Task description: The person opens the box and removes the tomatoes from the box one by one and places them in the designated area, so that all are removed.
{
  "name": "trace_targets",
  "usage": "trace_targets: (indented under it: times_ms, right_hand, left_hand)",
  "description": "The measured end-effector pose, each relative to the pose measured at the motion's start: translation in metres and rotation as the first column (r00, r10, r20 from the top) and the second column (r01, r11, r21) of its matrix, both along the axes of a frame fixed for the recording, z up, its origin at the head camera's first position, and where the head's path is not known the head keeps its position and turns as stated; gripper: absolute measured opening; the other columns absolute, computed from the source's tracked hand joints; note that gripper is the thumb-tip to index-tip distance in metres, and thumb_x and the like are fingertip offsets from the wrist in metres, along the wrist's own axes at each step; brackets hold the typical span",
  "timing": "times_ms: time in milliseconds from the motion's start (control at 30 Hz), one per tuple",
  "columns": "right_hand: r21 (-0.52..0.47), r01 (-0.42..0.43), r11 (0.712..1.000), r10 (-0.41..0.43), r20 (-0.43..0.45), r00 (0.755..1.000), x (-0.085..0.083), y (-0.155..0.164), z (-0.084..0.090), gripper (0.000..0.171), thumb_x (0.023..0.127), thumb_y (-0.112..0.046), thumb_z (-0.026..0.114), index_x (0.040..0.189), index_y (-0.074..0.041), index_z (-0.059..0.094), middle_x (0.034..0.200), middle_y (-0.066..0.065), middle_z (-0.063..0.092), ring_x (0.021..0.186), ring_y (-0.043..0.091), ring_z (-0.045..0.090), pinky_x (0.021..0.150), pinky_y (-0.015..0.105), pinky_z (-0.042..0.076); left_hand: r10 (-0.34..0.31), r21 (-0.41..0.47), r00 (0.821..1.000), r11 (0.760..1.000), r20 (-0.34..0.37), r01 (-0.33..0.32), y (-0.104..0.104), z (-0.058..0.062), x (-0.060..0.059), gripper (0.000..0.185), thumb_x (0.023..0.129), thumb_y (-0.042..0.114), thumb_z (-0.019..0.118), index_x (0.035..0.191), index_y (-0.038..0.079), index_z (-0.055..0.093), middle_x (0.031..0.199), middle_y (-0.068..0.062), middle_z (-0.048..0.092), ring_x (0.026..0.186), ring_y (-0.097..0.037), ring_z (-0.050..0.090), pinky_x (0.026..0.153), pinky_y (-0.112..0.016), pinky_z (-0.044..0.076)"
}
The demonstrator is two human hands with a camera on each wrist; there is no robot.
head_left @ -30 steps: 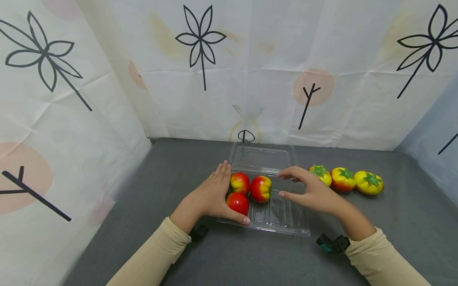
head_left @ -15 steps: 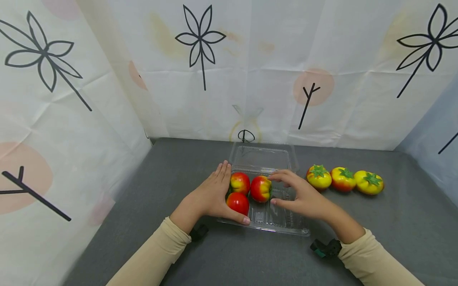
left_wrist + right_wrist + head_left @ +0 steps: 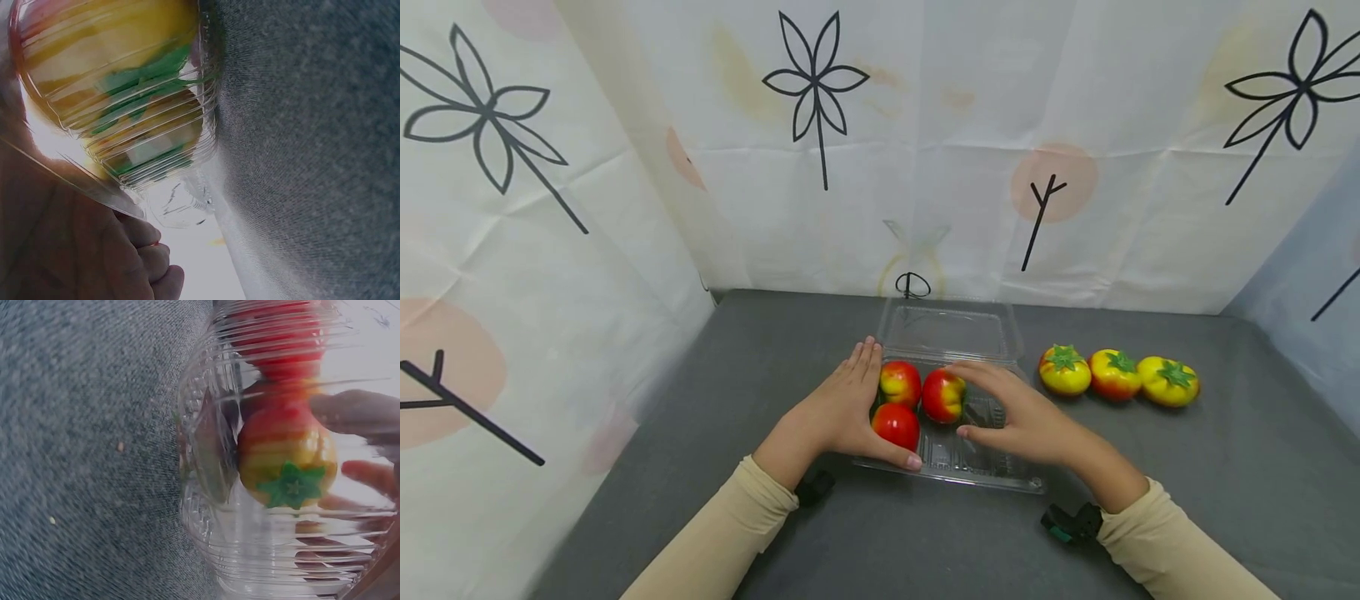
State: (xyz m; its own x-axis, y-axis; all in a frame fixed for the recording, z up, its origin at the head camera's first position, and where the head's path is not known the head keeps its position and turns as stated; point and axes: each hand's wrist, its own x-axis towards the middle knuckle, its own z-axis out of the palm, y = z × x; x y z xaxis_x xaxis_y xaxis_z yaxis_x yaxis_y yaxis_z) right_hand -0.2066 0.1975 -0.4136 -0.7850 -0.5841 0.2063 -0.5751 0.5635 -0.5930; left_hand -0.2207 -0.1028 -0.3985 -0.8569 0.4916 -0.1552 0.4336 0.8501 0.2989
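A clear plastic clamshell box point(image 3: 985, 471) lies on the grey cloth, its lid point(image 3: 958, 332) folded back. Three red-yellow persimmons sit in its left part: a back-left one point(image 3: 900, 383), a front-left one point(image 3: 896, 427) and a right-hand one point(image 3: 942, 397). My left hand point(image 3: 835, 412) rests along the box's left wall, fingers straight, thumb over the front rim. My right hand point(image 3: 1026, 417) is over the box, thumb and fingers spread at the right-hand persimmon's right side. In the right wrist view this persimmon's green calyx point(image 3: 292, 486) shows through the wall, with the thumb point(image 3: 356, 412) close by.
Three more persimmons stand in a row right of the box: a yellow one point(image 3: 1064, 372), a red-yellow one point(image 3: 1114, 377) and another yellow one point(image 3: 1168, 383). A patterned white curtain point(image 3: 970, 233) rises behind the table.
My right hand has moved left, from beside the row of persimmons to the right-hand persimmon in the box. The left hand stays in place.
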Motion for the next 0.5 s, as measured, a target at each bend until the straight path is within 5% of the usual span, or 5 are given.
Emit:
trace_targets:
  times_ms: [500]
  right_hand:
    - [0.044, 0.009, 0.999, -0.009, 0.011, 1.0, 0.0033, -0.0025, 0.0025, 0.077, 0.093, -0.035, 0.083, 0.16, -0.022, 0.048, 0.166, 0.007, 0.046, 0.151, 0.043, 0.043, 0.114, 0.074, 0.041]
  left_hand:
    - [0.003, 0.012, 1.0, 1.0, 0.005, -0.003, -0.0005, -0.0018, -0.001, 0.154, 0.065, 0.092, 0.072, 0.171, 0.005, 0.002, 0.18, -0.014, -0.001, 0.168, -0.035, -0.001, 0.134, -0.053, 0.017]
